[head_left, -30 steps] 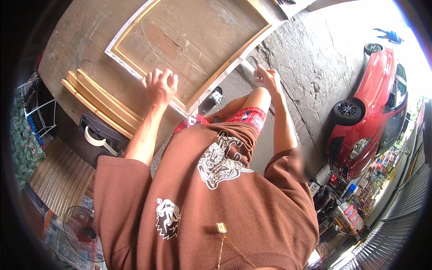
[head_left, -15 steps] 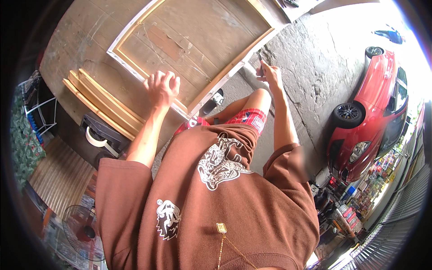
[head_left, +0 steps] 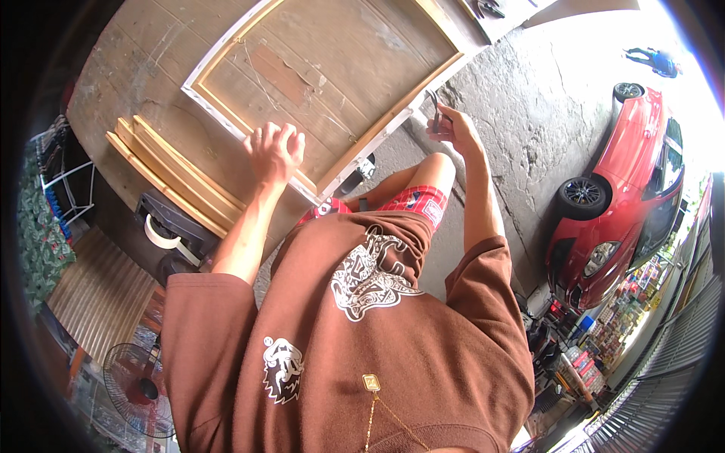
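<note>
The wooden frame (head_left: 381, 130) lay on the counter (head_left: 158, 98), its longer side slanting forward and rightward. The left hand (head_left: 276, 155) was nearer, fingers bent over its near-left rail, their grip impossible to tell. The right hand (head_left: 457, 130) grasped a dark tool (head_left: 436, 113), just outside the right rail.

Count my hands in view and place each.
2: your left hand at the lower-left edge of the wooden frame, your right hand just right of it, holding a dark tool. Neither is hidden.
</note>
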A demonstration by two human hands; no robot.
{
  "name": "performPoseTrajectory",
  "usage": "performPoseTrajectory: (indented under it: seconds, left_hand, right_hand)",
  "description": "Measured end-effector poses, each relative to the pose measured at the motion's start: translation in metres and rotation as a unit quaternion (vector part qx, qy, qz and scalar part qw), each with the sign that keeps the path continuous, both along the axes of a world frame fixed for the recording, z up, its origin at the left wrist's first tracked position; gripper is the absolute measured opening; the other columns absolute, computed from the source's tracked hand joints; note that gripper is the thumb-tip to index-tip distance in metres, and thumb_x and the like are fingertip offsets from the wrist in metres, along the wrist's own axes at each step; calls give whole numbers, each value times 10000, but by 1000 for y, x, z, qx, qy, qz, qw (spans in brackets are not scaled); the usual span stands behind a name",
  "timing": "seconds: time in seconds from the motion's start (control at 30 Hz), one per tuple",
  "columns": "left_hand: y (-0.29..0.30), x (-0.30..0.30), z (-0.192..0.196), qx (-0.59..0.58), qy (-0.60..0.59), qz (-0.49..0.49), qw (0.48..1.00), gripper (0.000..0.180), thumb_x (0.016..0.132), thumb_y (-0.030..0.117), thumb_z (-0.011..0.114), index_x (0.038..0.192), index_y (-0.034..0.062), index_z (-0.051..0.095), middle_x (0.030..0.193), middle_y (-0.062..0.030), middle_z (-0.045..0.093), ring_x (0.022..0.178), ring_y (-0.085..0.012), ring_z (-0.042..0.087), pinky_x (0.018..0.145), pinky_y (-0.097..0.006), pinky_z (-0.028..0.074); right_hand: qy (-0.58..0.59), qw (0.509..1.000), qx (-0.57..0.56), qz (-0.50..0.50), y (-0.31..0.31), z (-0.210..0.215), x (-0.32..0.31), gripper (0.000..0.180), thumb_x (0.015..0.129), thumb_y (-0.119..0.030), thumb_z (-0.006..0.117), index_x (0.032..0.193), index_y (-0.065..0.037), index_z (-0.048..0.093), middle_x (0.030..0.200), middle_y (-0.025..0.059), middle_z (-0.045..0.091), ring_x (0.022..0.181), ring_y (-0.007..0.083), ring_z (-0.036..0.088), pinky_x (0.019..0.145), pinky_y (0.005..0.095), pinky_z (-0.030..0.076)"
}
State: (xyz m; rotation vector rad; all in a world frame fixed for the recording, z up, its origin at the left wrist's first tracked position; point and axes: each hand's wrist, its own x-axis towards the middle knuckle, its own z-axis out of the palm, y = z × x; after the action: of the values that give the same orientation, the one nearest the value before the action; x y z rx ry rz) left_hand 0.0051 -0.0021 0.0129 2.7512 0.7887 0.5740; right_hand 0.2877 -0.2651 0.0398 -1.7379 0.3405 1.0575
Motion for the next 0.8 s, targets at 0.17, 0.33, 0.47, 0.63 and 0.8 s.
performPoseTrajectory:
  seconds: [0.17,0.33,0.47,0.63,0.8]
  left_hand:
    - [0,0,-1,5,-6,-2,1000,152,814,328,656,785,215,558,788,21,513,810,-202,531,825,-420,342]
    - [1,-1,-2,6,-1,-1,1000,157,817,338,654,788,214,563,791,21,516,812,-206,532,824,-417,343]
    - [0,-2,-6,-25,30,-2,999,149,818,353,638,845,212,599,846,-19,554,867,-253,544,863,-485,365]
    - [0,-2,-2,-22,32,-1,999,147,817,352,642,842,213,598,849,-9,555,873,-242,545,869,-480,365]
    - [0,-1,-3,-28,26,1,999,142,816,342,649,837,212,595,848,-5,555,873,-238,547,867,-482,366]
  right_hand:
    - [-172,964,-130,155,-8,-20,3,438,904,-377,574,602,-60,593,755,118,662,620,256,644,532,381,468]
    - [-529,727,-339,276,17,-4,-34,424,910,-393,543,688,-53,666,795,140,645,761,345,625,691,445,469]
    - [-602,684,-299,283,15,-3,-41,421,912,-373,546,693,-33,662,806,143,621,809,340,619,730,445,469]
    - [-433,852,-208,208,-2,-12,-27,461,887,-425,586,764,5,702,748,150,660,694,262,649,669,390,498]
    - [-268,958,-102,6,-11,-8,-4,444,890,-385,621,804,45,695,705,90,640,620,137,607,584,290,556]
